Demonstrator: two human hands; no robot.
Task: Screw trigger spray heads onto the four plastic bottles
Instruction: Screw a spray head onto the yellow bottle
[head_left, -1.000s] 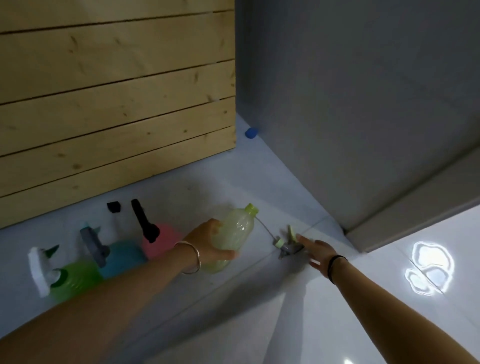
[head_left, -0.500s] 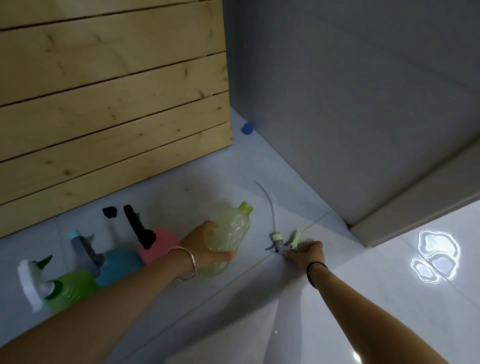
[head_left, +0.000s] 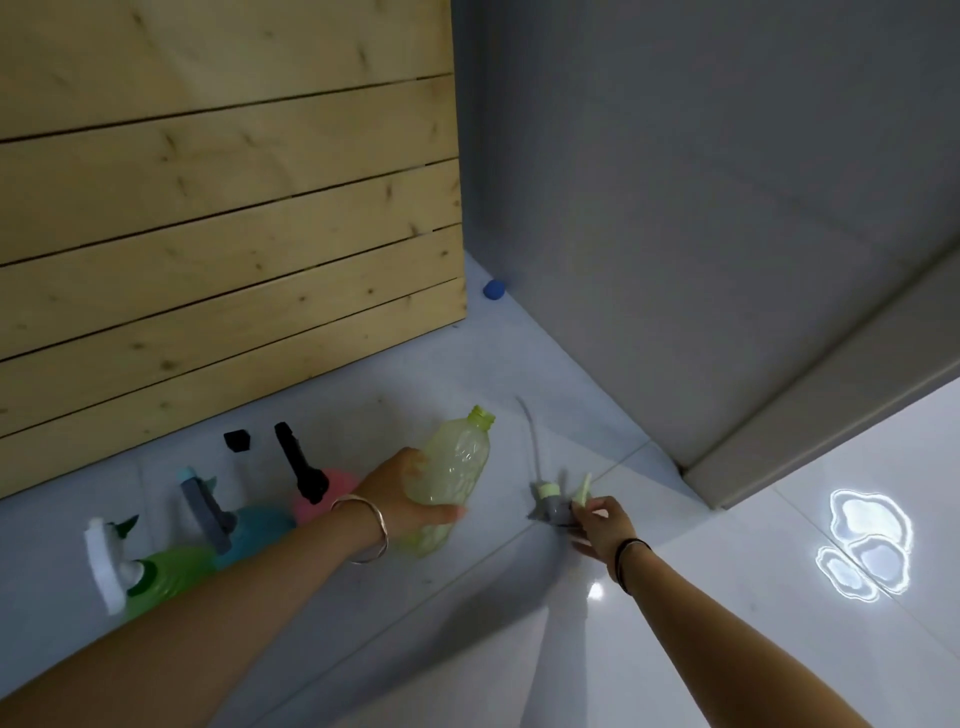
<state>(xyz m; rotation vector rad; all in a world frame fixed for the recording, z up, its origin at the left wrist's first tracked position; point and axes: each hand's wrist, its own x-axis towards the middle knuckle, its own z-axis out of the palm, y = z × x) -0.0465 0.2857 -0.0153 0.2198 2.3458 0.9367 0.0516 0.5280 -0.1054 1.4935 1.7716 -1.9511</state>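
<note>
**Four bottles on the floor, one spray head left to fit**

Four plastic bottles are in view, all on the pale tiled floor (head_left: 519, 364) below a wooden plank wall (head_left: 223, 249). Three of them already carry trigger heads: the green bottle (head_left: 166, 574) with a white head, the teal bottle (head_left: 254, 527) with a grey head, and the pink bottle (head_left: 322, 493) with a black head. They stand close together in a row. The fourth, the pale yellow-green bottle (head_left: 457, 467), has a bare threaded neck and leans away from the person.

The left hand (head_left: 402, 493) is wrapped around the lower body of that bottle, its fingers closed on it. The thin, clear, ribbed wall looks soft enough to dent, and the bottle seems to be empty and light, so a grip low on the body, firm but not crushing, should keep it from turning while the collar is screwed down.

One loose spray head (head_left: 553, 501) lies just right of the bottle, grey with pale green parts, its thin dip tube (head_left: 531, 441) trailing away over the floor. The right hand (head_left: 605, 527) has its fingers pinched on the head's body. The head looks rigid and light; the tube is flexible and has to be fed into the neck first. The best hold is probably on the body above the collar, leaving the collar free to spin.

One small blue object (head_left: 494, 289) sits in the far corner, well apart.
</note>
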